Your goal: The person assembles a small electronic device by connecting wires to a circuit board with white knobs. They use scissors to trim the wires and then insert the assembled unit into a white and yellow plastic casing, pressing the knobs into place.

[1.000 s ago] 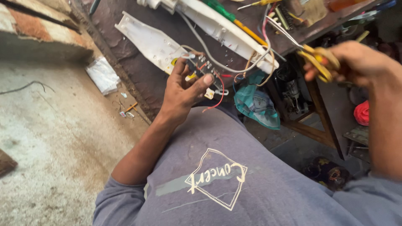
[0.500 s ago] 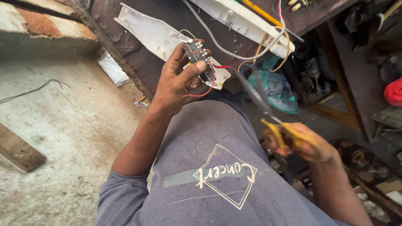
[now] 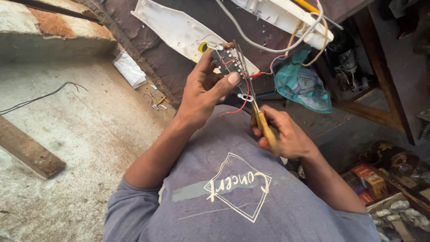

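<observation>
The circuit board [image 3: 229, 67] sits upright in the left hand [image 3: 204, 92], raised in front of the chest, with red and white wires [image 3: 244, 101] trailing from its lower end. A second ago the right hand [image 3: 284, 134] was far out to the side holding the yellow-handled pliers [image 3: 262, 121]; half a second ago it was coming in low beside the lap. Now it has arrived, and the pliers' thin tips [image 3: 244, 67] lie right along the board's edge, touching or all but touching it. The tool is at the work, so the handling of the board's parts or wires has begun.

The left hand is closed around the board, thumb pressed on its face, fingers curled behind. The right hand is wrapped tight on the pliers' handles, just below the left; whether the tips pinch anything I cannot tell.

Beyond the left hand lies a white plastic cover [image 3: 179, 29]. Above the right hand a second white housing [image 3: 277, 15] trails cables [image 3: 309, 40], with a teal bag [image 3: 298, 83] beneath.
</observation>
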